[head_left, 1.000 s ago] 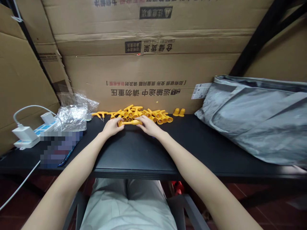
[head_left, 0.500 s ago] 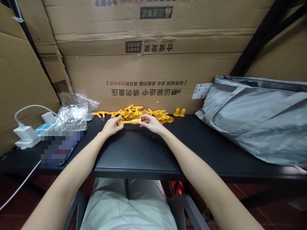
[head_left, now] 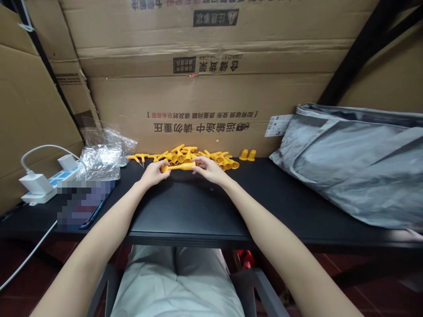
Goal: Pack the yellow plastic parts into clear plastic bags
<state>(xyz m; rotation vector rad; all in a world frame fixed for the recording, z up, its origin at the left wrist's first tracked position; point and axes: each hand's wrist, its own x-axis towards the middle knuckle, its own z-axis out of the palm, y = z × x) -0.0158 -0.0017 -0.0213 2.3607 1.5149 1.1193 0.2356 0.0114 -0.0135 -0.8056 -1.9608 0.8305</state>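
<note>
the black tabletop (head_left: 185, 211) is bare from its front edge up to the hands, with open room in the middle; a grey bag (head_left: 350, 163) fills the right end and a power strip (head_left: 39, 185) with crinkled plastic wrap (head_left: 101, 160) sits at the left end. cardboard boxes (head_left: 205, 101) wall off the back edge. near that back edge, the left hand (head_left: 154, 173) and right hand (head_left: 209, 169) hold a yellow plastic piece (head_left: 178, 167) between them, lying level just above the surface. the left fingers pinch its left end, the right fingers pinch its right end. just behind it lies a pile of yellow parts (head_left: 194, 156), with two small yellow caps (head_left: 247, 154) to the right. the fingertips hide both ends of the held piece, and its exact shape is too small to make out.
</note>
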